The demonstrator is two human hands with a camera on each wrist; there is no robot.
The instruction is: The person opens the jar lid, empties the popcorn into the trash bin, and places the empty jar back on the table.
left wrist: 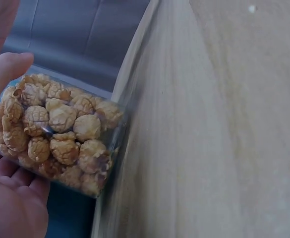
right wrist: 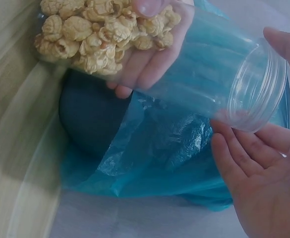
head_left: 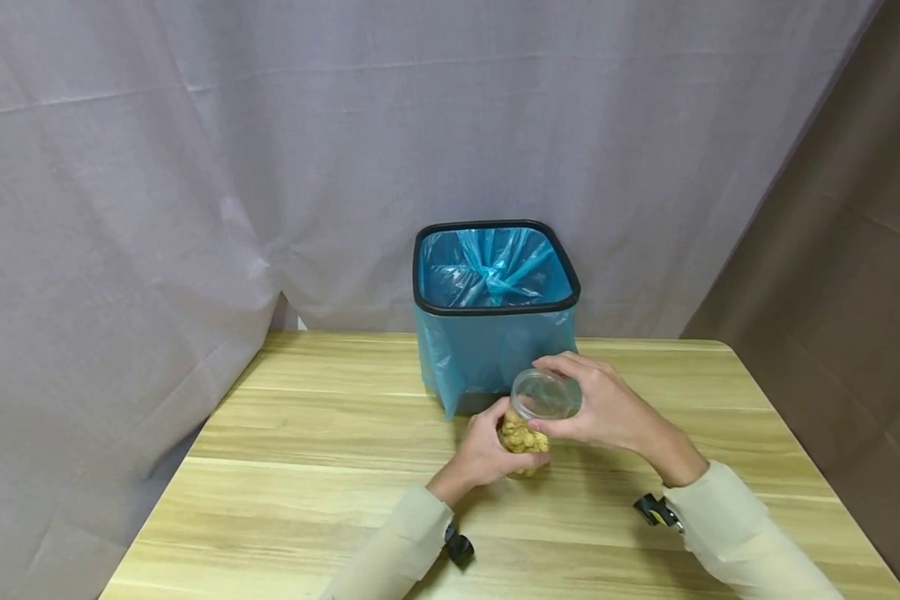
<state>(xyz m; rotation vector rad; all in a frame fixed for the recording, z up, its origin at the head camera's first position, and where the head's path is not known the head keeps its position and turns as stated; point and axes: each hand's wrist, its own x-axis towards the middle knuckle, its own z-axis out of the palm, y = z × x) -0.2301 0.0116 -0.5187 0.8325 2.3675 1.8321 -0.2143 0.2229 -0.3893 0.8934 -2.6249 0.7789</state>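
A clear plastic jar (head_left: 542, 395) with caramel-coloured popcorn (right wrist: 105, 34) in its lower part stands at the table's middle, in front of the bin. My left hand (head_left: 486, 450) grips the popcorn-filled lower body, thumb on the near side and fingers round the far side. Up at the jar's ribbed mouth end (right wrist: 256, 84), my right hand (head_left: 607, 406) holds the rim between thumb and fingers. The upper part of the jar contains no popcorn. In the left wrist view the jar's base is right at the tabletop (left wrist: 199, 129).
Just behind the jar stands a bin with a black rim (head_left: 495, 311) and a blue plastic liner (head_left: 495, 350), knotted inside. Grey curtain (head_left: 345, 150) hangs behind and to the left, brown curtain (head_left: 832, 275) to the right. Both wrists carry small black devices (head_left: 459, 547).
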